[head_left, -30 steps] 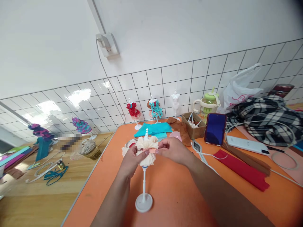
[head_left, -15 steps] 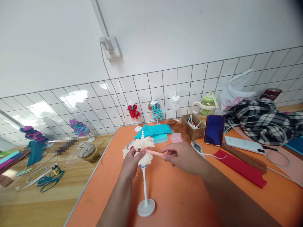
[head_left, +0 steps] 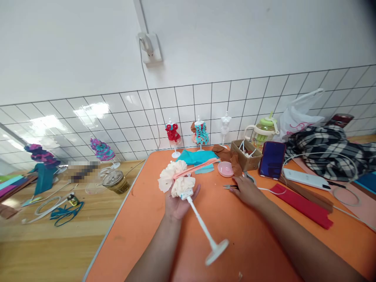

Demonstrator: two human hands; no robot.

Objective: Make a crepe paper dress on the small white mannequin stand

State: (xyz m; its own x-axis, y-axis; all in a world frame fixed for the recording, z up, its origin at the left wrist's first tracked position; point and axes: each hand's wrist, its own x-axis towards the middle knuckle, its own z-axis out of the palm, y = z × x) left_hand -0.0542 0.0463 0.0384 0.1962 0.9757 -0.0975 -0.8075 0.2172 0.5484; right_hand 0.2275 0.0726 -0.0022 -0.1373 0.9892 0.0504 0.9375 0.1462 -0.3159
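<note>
My left hand (head_left: 177, 205) cradles a miniature mannequin (head_left: 202, 221) from beneath, palm up, with the thumb showing at the right. The stand leans, its round white base lifted off the table at lower right. Cream crepe-paper ruffles (head_left: 185, 186) cover the torso, and a peach paper strip (head_left: 199, 166) crosses its waist, one loose end pointing up to the right. On the orange table, my right hand (head_left: 245, 190) closes over the dark handles of small scissors (head_left: 228, 187), whose silver tips point left. Its fingers partly hide the handles.
Behind stand a red-dressed mannequin (head_left: 173, 135), a turquoise one (head_left: 201, 133) and a bare white one (head_left: 225, 125). A pink dish (head_left: 225, 169), cardboard box (head_left: 246, 156), phone (head_left: 272, 159) and red paper (head_left: 302, 205) lie rightward. A lidded cup (head_left: 117, 182) sits left.
The mannequin has gone from upright on the table to tilted in my left hand. My right hand has let go of the peach strip and moved right onto the scissors.
</note>
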